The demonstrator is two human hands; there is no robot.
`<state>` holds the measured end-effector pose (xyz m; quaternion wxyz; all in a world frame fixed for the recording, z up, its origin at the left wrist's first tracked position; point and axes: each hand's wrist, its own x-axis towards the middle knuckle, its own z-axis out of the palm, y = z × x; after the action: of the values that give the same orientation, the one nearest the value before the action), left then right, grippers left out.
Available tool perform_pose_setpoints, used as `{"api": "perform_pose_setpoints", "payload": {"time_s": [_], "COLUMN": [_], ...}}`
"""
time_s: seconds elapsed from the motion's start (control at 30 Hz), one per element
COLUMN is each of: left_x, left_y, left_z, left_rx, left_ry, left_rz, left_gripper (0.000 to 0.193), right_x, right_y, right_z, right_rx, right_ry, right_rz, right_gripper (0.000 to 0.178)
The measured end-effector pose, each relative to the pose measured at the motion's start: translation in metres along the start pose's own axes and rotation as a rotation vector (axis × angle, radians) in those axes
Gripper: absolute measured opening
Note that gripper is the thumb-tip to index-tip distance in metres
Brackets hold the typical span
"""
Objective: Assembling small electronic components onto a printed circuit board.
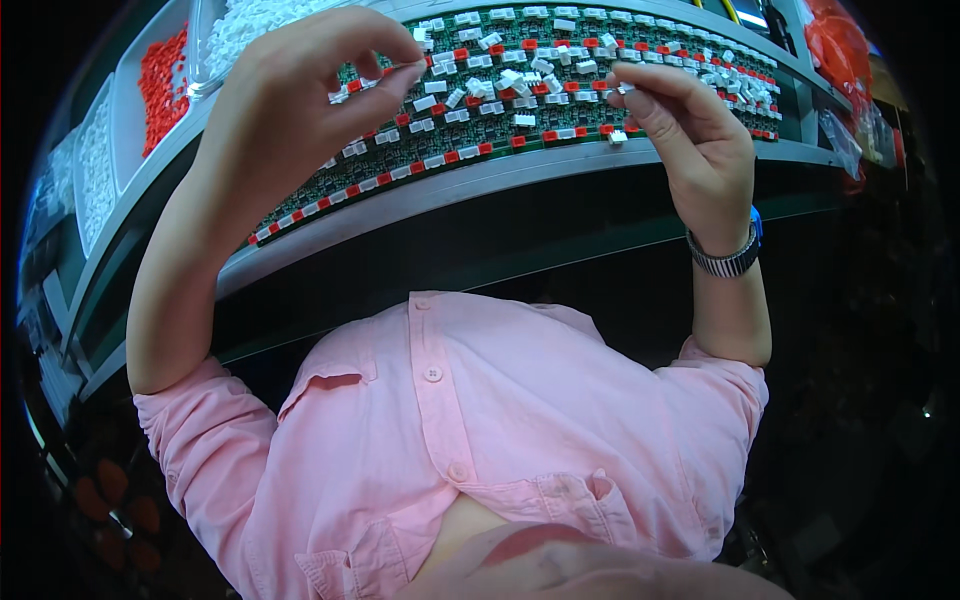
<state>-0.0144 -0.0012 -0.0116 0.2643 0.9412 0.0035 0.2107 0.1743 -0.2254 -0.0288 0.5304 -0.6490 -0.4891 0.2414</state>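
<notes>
Rows of green circuit boards (395,152) lie side by side, set with red and white plastic connectors. Several loose white connectors (524,120) are scattered over them, heaped thickest in the middle and at the right. Above the left part of the boards, my left hand (310,85) is closed in a pinch, thumb and forefinger almost together; what they hold, if anything, is hidden. My right hand (695,135), over the right part, pinches a small white connector (625,88) between thumb and forefinger. Another white connector (618,137) sits just below those fingertips, at the near edge of the boards.
A grey metal rail (480,178) runs along the near side of the boards. At the left stand a tray of red connectors (128,120), a bin of white pieces (196,60) and another white-filled tray (80,190). Red plastic bags (838,50) hang at the far right.
</notes>
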Motion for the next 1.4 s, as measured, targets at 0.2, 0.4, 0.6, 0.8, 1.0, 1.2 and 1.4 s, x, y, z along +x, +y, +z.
{"api": "perform_pose_setpoints", "payload": {"time_s": [0.2, 0.4, 0.6, 0.8, 1.0, 1.2, 1.4], "left_x": [0.0, -0.011, -0.019, -0.014, -0.01, -0.006, -0.008], "left_y": [-0.001, -0.014, -0.004, -0.006, -0.003, -0.001, -0.004], "left_z": [-0.013, -0.024, -0.025, -0.025, -0.021, -0.02, -0.02], "left_rx": [-0.136, -0.078, -0.185, -0.158, -0.207, -0.23, -0.268], "left_ry": [0.055, 0.005, -0.053, -0.06, -0.073, -0.112, -0.106], "left_rz": [-0.086, 0.017, -0.138, -0.041, -0.121, -0.19, -0.184], "left_gripper": [0.015, 0.015, 0.017, 0.021, 0.023, 0.024, 0.024], "right_x": [0.004, 0.038, 0.064, 0.078, 0.081, 0.085, 0.083], "right_y": [0.008, 0.013, 0.018, 0.031, 0.028, 0.034, 0.037], "right_z": [0.007, 0.017, 0.017, 0.0, -0.003, -0.004, -0.004], "right_rx": [0.321, 0.048, -0.339, -0.546, -0.67, -0.637, -0.634], "right_ry": [0.073, 0.069, 0.017, -0.212, -0.272, -0.228, -0.199], "right_rz": [-0.015, -0.026, -0.054, -0.513, -0.573, -0.642, -0.69], "right_gripper": [0.016, 0.011, 0.014, 0.014, 0.014, 0.013, 0.012]}}
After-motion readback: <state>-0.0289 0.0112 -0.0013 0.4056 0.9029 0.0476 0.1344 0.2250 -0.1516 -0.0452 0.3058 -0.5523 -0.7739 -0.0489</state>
